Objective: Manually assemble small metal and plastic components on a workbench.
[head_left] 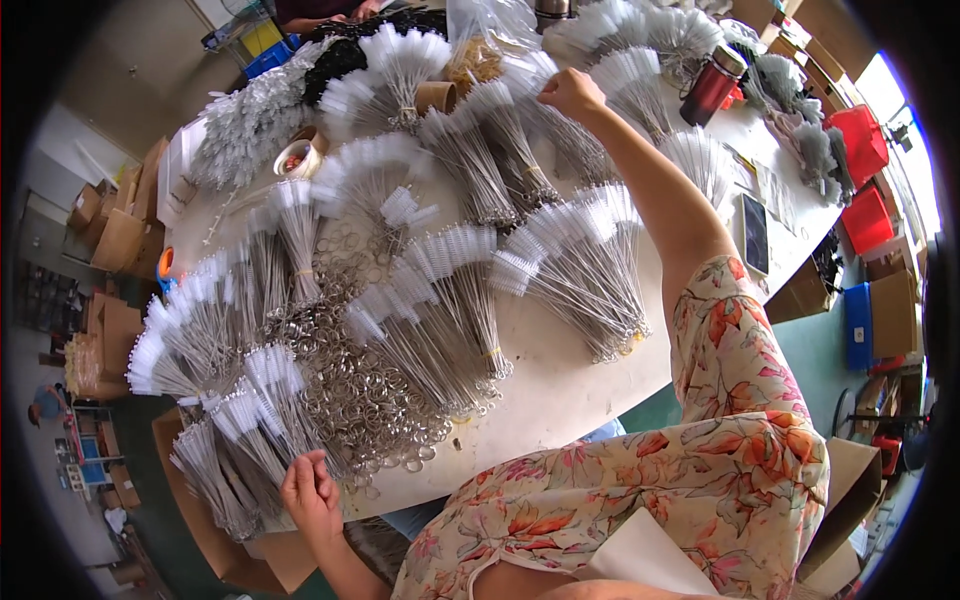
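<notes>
Taking the big loose heap of shiny silver metal rings (375, 400) as my landmark, I am working with both hands well apart among bundles of brushes. My left hand (312, 495) is hovering at the heap's near left edge, its fingers curling loosely; I cannot tell whether they are pinching anything. My right hand (575, 92) is hovering far beyond the heap and to its right, its fingers bunching narrow, and what they may be gripping is not showing. For working well here, I am judging it best to be taking only a few stems at a time, pinching bare wire rather than soft bristle, lifting straight up so that neighbours are not tangling, and keeping my right forearm high over the brushes beneath it. As for where things are lying, a bundle of white-bristled brushes with thin silver wire stems (275, 375) is leaning along the heap's left side, its stem ends pointing toward me, just beside my left fingertips. More white-bristled brushes with fanned heads (527, 75) are lying beyond the heap, just left of my right hand, near a clear plastic bag of tan bands (476, 62).
</notes>
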`<state>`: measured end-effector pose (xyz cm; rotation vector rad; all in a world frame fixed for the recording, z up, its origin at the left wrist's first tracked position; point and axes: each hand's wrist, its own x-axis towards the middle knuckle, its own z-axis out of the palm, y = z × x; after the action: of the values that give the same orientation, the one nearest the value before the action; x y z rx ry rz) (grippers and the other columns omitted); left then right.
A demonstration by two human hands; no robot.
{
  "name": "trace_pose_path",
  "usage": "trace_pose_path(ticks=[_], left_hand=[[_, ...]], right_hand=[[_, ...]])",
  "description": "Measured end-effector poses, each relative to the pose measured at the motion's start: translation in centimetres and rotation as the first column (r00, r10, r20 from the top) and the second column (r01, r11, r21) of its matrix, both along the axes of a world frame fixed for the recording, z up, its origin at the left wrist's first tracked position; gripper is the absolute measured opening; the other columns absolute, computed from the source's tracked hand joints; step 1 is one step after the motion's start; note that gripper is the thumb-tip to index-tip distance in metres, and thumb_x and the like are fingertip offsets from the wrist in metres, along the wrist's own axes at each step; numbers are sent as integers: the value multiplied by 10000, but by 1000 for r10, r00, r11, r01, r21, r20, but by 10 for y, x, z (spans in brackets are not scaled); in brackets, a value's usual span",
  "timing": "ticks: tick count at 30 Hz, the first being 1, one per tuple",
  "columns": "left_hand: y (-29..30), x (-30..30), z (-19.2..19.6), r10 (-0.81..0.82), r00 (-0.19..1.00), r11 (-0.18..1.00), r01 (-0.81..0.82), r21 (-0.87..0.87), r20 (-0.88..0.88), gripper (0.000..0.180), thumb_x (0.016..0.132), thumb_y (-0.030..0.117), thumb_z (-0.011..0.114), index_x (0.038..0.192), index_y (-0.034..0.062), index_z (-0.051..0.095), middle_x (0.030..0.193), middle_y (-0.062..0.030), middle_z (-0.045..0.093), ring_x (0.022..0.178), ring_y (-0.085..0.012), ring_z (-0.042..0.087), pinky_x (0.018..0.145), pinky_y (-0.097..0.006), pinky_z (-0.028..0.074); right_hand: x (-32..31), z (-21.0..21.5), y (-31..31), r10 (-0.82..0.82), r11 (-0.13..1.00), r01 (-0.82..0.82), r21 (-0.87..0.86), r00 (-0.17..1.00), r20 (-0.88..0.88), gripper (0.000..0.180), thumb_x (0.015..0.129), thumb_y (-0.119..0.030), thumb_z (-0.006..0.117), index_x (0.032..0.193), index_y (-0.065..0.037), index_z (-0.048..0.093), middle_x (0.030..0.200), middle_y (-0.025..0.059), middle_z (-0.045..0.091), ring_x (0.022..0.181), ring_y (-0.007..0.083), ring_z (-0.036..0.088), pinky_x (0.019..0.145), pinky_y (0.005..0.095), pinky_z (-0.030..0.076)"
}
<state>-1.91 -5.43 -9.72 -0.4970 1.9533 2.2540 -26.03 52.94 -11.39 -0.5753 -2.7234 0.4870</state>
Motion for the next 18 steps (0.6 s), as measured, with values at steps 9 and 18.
trace_pose_path(ticks=[9, 18], left_hand=[[49, -14, 21, -242, 943, 957, 193, -214, -228, 226, 911, 143, 482, 943, -40, 611, 644, 25, 463, 485, -2, 299, 387, -166, 193], [156, -35, 37, -446, 606, 888, 210, -409, -658, 161, 863, 29, 499, 1015, -10, 535, 734, -64, 559, 565, -114, 525, 489, -244, 407]], right_hand=[[70, 109, -80, 140, 868, -376, -323, 811, -569, 228, 892, -253, 499, 883, -57, 614, 650, 1, 567, 620, 125, 539, 609, 278, 467], [209, 63, -300, 404, -197, -540, -818, 716, -569, 268, 920, -270, 463, 1057, -46, 516, 982, 63, 531, 967, 166, 500, 852, 314, 410]])
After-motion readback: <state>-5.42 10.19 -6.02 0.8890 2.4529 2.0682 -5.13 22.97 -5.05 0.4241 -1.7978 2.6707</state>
